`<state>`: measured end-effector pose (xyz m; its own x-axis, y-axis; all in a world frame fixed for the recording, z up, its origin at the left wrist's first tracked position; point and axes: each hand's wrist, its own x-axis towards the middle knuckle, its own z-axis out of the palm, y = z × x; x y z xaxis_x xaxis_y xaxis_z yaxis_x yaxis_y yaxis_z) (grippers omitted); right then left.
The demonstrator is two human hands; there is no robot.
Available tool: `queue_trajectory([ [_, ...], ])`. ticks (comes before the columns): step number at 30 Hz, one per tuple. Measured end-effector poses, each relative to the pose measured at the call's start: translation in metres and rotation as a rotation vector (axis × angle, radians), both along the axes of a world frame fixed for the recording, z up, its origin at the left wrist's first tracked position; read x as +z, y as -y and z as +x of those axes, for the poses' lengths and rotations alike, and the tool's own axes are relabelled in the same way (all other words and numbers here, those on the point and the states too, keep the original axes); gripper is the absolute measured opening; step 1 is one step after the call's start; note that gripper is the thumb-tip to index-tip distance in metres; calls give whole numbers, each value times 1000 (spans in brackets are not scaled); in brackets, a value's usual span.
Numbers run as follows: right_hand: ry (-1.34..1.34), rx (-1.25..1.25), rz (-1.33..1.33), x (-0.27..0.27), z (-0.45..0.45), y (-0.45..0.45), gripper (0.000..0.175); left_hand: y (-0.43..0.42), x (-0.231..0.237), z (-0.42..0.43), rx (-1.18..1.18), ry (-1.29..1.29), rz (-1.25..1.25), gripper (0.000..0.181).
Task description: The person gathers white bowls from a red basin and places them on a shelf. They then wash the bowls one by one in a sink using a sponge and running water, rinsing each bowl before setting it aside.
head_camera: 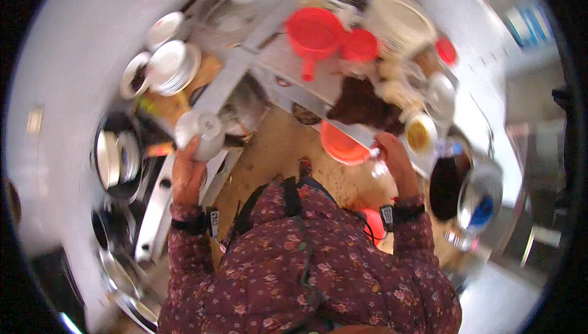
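Note:
My left hand [189,175] grips a white bowl [202,134] by its near rim, with the underside and foot ring facing up. The bowl hangs beside the left counter's edge. On the other side, my right hand [392,157] is at the front of the right counter, fingers curled and blurred. A small whitish thing shows at its fingertips; whether it is held I cannot tell. Close to that hand stands a white bowl with yellow contents [419,137]. An orange basin [342,145] is below and to the left of the right hand, partly hidden by the counter edge.
Stacked white bowls [170,69] stand on the left counter near a dark pot holding dishes [118,159]. A metal sink [234,17] lies beyond. Ahead are a red strainer [314,33], a smaller red scoop [360,45] and a large cream basin [397,21]. A dark pan [450,182] sits right.

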<state>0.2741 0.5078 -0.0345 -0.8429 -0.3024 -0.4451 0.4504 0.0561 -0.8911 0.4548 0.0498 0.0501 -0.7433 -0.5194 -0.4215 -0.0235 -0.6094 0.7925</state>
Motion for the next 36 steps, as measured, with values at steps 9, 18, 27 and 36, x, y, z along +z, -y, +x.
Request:
queue_trajectory([
  [9, -95, 420, -8, 63, -104, 123, 19, -11, 14, 9, 118, -84, -16, 45],
  [18, -294, 665, 82, 95, -140, 239, 17, 41, 6, -9, 142, -90, 36, 41],
  [27, -1192, 1411, 629, 1, -165, 298, 29, 117, 6, -64, 48, -55, 44, 39],
  [36, -822, 1540, 947, -26, -206, 251, 30, 164, 7, -93, -23, -53, 122, 41],
])
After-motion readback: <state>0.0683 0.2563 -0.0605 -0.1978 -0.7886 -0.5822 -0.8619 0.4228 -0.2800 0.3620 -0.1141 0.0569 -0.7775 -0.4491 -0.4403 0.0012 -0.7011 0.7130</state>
